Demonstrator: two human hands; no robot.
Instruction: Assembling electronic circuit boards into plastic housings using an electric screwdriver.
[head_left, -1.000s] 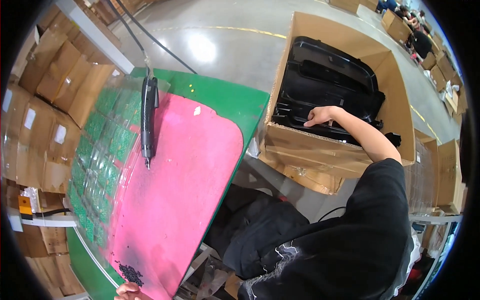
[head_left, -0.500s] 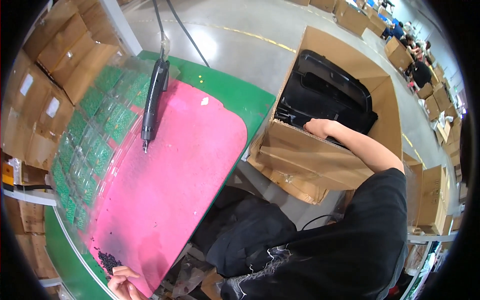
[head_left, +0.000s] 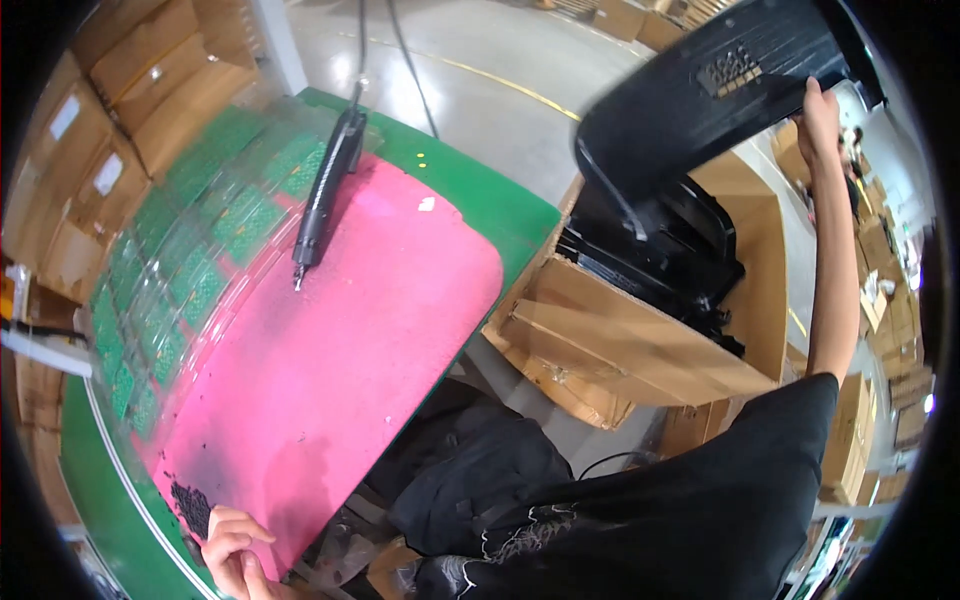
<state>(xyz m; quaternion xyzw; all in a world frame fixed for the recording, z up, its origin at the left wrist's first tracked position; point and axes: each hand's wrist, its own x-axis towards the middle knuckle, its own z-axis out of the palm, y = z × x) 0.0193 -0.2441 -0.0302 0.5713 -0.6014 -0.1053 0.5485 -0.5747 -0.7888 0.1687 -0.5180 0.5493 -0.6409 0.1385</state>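
Right hand (head_left: pixel 820 122) now has a black plastic panel (head_left: pixel 690 115) up over the carton (head_left: pixel 640 345), gripped by its edge; pick looks done. Left hand (head_left: pixel 235 550) curled beside black screws (head_left: pixel 190 503); can't tell if holding any.

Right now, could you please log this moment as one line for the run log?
right hand: holding black panel by cardboard box | left hand: beside small black pieces on pink mat | screwdriver: unheld
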